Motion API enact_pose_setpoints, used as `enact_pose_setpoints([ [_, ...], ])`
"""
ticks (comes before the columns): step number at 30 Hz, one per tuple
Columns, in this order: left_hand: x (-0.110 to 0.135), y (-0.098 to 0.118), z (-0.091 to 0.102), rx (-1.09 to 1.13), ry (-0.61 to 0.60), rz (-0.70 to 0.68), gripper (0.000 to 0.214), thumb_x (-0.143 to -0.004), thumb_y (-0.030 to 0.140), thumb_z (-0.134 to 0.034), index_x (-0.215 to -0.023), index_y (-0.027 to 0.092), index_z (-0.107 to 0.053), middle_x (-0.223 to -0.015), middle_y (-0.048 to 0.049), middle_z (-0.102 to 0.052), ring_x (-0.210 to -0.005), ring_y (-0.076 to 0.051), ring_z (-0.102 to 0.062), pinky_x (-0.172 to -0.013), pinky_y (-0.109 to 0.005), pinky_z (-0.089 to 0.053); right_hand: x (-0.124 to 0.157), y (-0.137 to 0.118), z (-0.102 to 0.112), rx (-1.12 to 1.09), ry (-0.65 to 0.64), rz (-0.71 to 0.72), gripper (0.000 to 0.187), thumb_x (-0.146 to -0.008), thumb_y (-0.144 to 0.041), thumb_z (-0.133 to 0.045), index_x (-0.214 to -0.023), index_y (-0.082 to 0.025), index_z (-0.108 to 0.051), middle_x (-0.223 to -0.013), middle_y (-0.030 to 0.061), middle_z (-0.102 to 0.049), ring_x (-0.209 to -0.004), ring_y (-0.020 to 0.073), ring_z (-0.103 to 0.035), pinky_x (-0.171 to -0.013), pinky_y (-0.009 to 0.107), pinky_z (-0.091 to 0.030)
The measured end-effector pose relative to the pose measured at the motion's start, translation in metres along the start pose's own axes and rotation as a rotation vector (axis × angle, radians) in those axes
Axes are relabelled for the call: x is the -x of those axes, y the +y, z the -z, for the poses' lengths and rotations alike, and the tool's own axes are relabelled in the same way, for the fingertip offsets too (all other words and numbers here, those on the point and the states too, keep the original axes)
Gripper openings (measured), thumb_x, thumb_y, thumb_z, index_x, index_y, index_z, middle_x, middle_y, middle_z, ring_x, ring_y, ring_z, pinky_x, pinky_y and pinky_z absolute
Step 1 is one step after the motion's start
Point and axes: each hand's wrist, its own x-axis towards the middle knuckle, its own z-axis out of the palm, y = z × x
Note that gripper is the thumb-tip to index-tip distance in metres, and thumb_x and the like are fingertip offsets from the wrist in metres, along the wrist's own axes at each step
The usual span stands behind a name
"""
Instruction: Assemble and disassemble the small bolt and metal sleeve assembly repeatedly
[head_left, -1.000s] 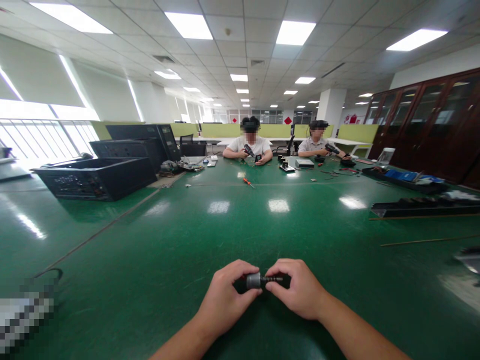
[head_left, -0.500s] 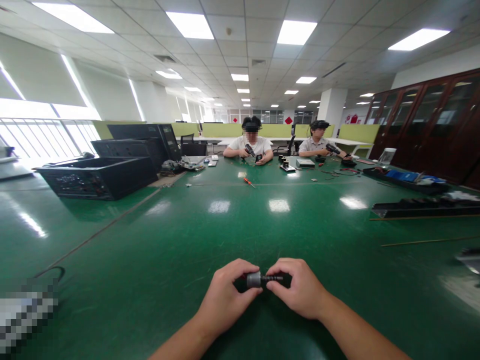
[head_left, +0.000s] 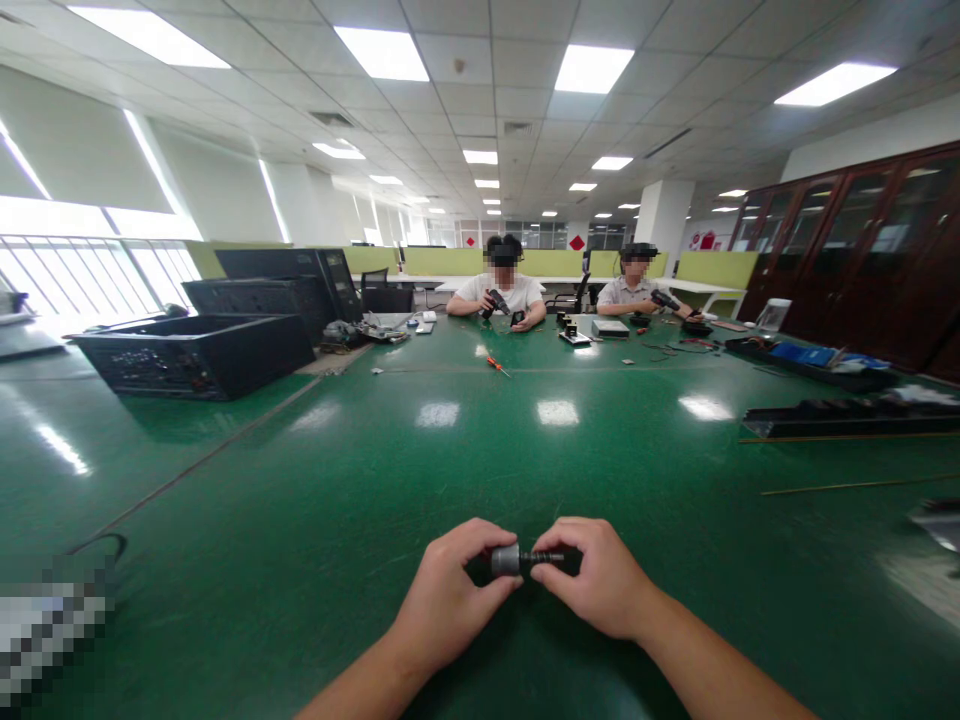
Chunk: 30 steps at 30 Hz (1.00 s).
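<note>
Both of my hands meet low in the middle of the view, just above the green table (head_left: 300,520). My left hand (head_left: 450,590) is closed around a small dark tool with a grey metal collar (head_left: 506,560). A thin dark threaded bit (head_left: 544,557) sticks out of the collar to the right. My right hand (head_left: 600,580) pinches that bit between thumb and fingertips. The rest of the tool's body is hidden inside my left palm.
Two people (head_left: 501,290) sit at the far end holding power drivers. Black equipment cases (head_left: 195,355) stand at the left. An orange screwdriver (head_left: 495,364) lies mid-table, dark trays (head_left: 840,415) at the right, a cable (head_left: 97,545) near left.
My hands and the tool stay almost still. A person at the far end has shifted the driver a little.
</note>
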Motion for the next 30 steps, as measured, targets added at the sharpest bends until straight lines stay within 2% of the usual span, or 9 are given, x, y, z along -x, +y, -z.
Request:
enact_pose_setpoints([
  [30, -0.0014, -0.0053, 0.0019, -0.005, 0.032, -0.028, 0.031, -0.070, 0.009, -0.077, -0.096, 0.024, -0.071, -0.090, 0.0006, -0.072, -0.083, -0.018, -0.067, -0.076, -0.028, -0.052, 0.0012, 0.0002, 0.0007, 0.022, 0.023, 0.000, 0.005, -0.077, -0.020, -0.072, -0.081, -0.022, -0.073, -0.077, -0.0013, -0.070, -0.072, 0.0154, -0.064, -0.068, 0.026, -0.042],
])
